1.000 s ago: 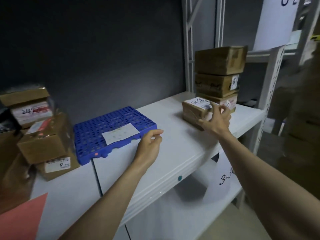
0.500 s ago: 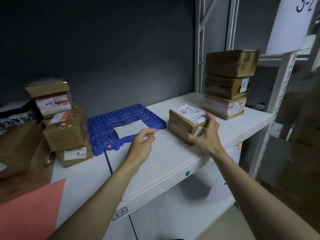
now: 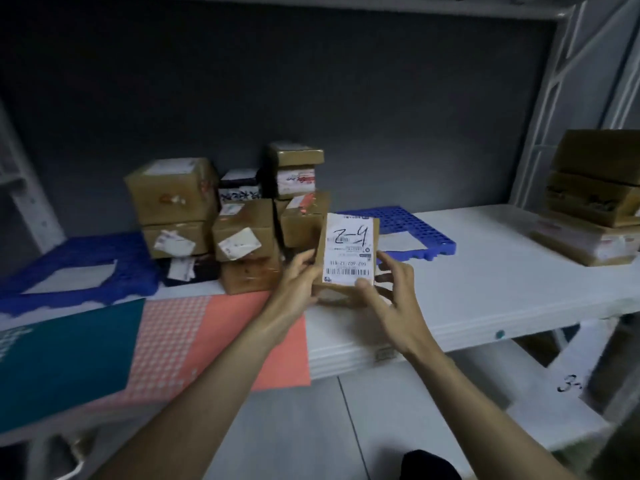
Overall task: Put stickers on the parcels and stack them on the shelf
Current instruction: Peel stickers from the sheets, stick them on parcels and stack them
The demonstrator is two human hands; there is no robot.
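A small brown parcel [image 3: 349, 252] with a white label marked "2-4" and a barcode is held up above the white shelf [image 3: 485, 271]. My left hand [image 3: 298, 285] grips its left side and my right hand [image 3: 391, 289] grips its lower right corner, thumb on the label. A pile of several brown parcels [image 3: 221, 216] with labels stands at the back left of the shelf. A stack of three parcels [image 3: 595, 199] stands at the far right.
A blue plastic grid tray [image 3: 415, 226] with a white sheet lies behind the held parcel; another blue tray [image 3: 79, 268] lies at the left. Teal, checked and coral sheets [image 3: 166, 341] overhang the shelf's front edge. A white upright post [image 3: 554, 109] rises at the right.
My right hand dragged the parcel left from beside the right stack, and both hands now hold it lifted off the shelf. The view has swung left, bringing the parcel pile into the middle.
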